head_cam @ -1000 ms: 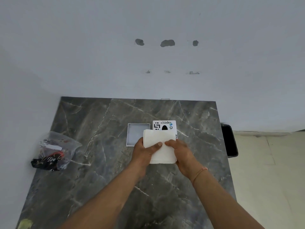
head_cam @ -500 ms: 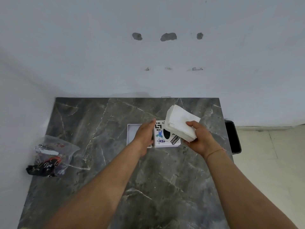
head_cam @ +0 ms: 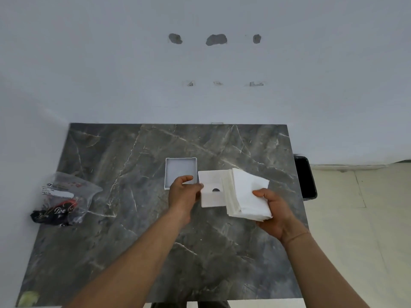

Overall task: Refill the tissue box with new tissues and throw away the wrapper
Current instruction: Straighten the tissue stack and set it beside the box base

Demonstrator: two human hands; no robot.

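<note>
Tissue stack [head_cam: 249, 194] is gripped in the right hand [head_cam: 278, 215], thumb on top, fingers curled beneath, and held raised off the table [head_cam: 138, 241] on the right side, prob. to keep the box free for handling. The box part with the dispensing hole [head_cam: 212, 188] is pinched at its left edge by the left hand [head_cam: 183, 193], thumb and fingers closed on the edge; its plain white face is turned up, a half-round dark opening visible near the middle. It seems to be held that way so the stack can be fed in from the open side, though whether it rests on the marble or is lifted can't be told.

The other box half, a shallow white tray [head_cam: 180, 172], sits open-side up just behind the left hand, empty, w/ nothing loaded yet. Refill is judged as not started.

The wrapper [head_cam: 64, 201] lies well apart near the table's left edge, crumpled clear plastic w/ black and red print. Cursive white lettering is seen on the black part, approx. "Dve" or "Ive"; not readable for sure. A white label strip is there too, text too small. A black bin [head_cam: 305, 176] stands beside the table's right edge, presumably for the wrapper later.
</note>
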